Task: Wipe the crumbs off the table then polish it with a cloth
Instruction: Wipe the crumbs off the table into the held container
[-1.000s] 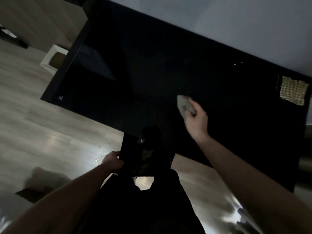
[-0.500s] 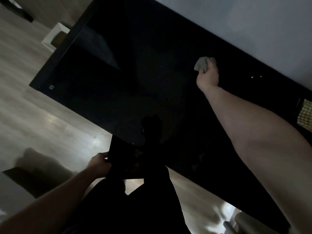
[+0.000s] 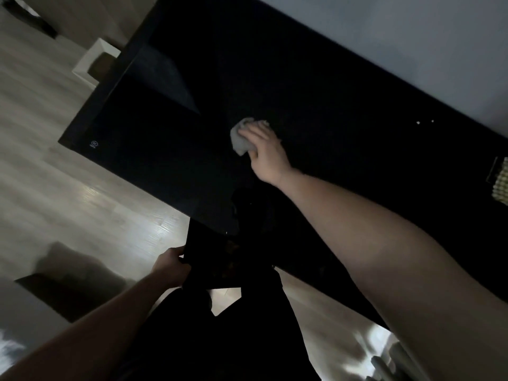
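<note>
A glossy black table [image 3: 154, 149] fills the middle of the view. My right hand [image 3: 265, 149] grips a crumpled grey cloth [image 3: 239, 137] and presses it onto the tabletop near its centre. Two small pale crumbs [image 3: 418, 122] lie on the far right part of the table, near the wall. My left hand [image 3: 171, 266] holds the left edge of a dark flat tray [image 3: 217, 259] just below the table's near edge. The dim light hides what is on the tray.
A checked yellow cloth [image 3: 501, 185] lies at the table's right end. A white box [image 3: 94, 63] stands on the wood floor past the table's left end. A pale wall runs along the far side. A dark low object [image 3: 68, 281] sits on the floor at left.
My right hand has drawn the grey cloth back from the far side of the table toward the centre and nearer me. My left hand still holds the tray at the near edge.
</note>
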Motion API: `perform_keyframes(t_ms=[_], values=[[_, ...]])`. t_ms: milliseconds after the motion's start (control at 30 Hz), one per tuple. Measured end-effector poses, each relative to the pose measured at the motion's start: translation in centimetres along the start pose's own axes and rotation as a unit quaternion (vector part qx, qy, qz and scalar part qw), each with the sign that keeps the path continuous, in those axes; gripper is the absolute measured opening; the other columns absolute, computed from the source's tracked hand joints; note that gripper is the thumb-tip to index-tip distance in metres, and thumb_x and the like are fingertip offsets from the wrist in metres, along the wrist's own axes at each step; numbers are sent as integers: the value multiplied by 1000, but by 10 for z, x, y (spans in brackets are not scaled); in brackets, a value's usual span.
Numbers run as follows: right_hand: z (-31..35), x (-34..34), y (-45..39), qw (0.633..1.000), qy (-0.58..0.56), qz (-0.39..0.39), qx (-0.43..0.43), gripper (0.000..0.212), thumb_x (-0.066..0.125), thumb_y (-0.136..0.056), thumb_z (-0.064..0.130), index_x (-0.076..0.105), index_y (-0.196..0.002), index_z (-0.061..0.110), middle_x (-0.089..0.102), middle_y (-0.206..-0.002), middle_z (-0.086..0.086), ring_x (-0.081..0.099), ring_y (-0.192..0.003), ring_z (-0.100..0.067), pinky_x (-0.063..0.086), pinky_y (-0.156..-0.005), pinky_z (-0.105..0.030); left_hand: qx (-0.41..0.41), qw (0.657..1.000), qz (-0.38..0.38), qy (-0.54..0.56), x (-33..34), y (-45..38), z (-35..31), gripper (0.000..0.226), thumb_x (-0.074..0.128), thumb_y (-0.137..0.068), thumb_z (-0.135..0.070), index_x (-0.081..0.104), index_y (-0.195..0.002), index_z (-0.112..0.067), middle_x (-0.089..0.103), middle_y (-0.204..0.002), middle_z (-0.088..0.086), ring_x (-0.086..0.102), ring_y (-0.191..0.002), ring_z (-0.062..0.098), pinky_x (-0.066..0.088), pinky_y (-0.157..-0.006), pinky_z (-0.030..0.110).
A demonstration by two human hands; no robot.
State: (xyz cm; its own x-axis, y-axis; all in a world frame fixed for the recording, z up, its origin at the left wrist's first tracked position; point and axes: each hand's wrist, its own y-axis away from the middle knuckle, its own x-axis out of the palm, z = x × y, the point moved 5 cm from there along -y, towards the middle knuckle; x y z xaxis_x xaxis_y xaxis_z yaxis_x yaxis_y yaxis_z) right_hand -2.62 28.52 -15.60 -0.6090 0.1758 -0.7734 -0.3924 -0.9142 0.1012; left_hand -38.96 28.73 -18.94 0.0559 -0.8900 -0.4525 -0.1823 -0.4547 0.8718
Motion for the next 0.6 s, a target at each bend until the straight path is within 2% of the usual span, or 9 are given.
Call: perform_keyframes(t_ms=[100,233,300,367,433,500,600], values=[[34,28,64,999,-37,24,-24,63,58,-84,-10,60,-144,10,55,-151,-9,40,-148,-28,16,-129,-35,2,1000,10,-4,-3,2,3,57,59,-77,-16,70,-130,-33,77,-79,-3,75,-83,25,62,-81,37],[79,61,157,991,-116,58,-30,55,55,-86,-11,68,-135,9,59,-148,-11,42,-147,-26,13,-128,-27,7,1000,14,-12,-6,0,9,61,55,-68,-26,71,-127,-34,79,-84,1,76,-84,27,63,-81,38],[96,73,192,986,-152,66,-21,57,52,-80,-17,71,-129,6,64,-142,-14,46,-143,-24,17,-127,-24,10,1000,10,-17,-8,-4,11,63,55,-66,-31,72,-126,-34,80,-92,5,76,-88,30,63,-83,40],[107,81,221,984,-156,81,15,59,52,-80,-14,71,-131,10,65,-142,-7,47,-142,-18,24,-126,-23,17,1000,9,-21,-9,-7,12,68,53,-61,-36,72,-125,-33,80,-98,9,76,-90,32,63,-84,42],[109,83,246,979,-173,84,73,57,58,-86,-8,69,-135,18,62,-145,3,52,-139,-12,36,-120,-29,27,999,14,-28,-8,-4,9,69,53,-59,-37,72,-126,-32,79,-98,9,76,-90,31,63,-85,42],[103,75,265,974,-190,50,113,57,62,-85,-6,68,-135,22,62,-145,7,55,-136,-9,42,-116,-32,34,999,21,-34,-7,-1,6,70,54,-60,-36,71,-127,-32,79,-97,8,76,-89,30,63,-85,42],[87,45,278,961,-218,-46,164,57,56,-85,-8,69,-133,19,64,-142,5,58,-133,-8,45,-114,-36,43,998,29,-47,-5,2,7,73,55,-59,-35,70,-129,-32,79,-96,9,76,-87,30,64,-84,44]])
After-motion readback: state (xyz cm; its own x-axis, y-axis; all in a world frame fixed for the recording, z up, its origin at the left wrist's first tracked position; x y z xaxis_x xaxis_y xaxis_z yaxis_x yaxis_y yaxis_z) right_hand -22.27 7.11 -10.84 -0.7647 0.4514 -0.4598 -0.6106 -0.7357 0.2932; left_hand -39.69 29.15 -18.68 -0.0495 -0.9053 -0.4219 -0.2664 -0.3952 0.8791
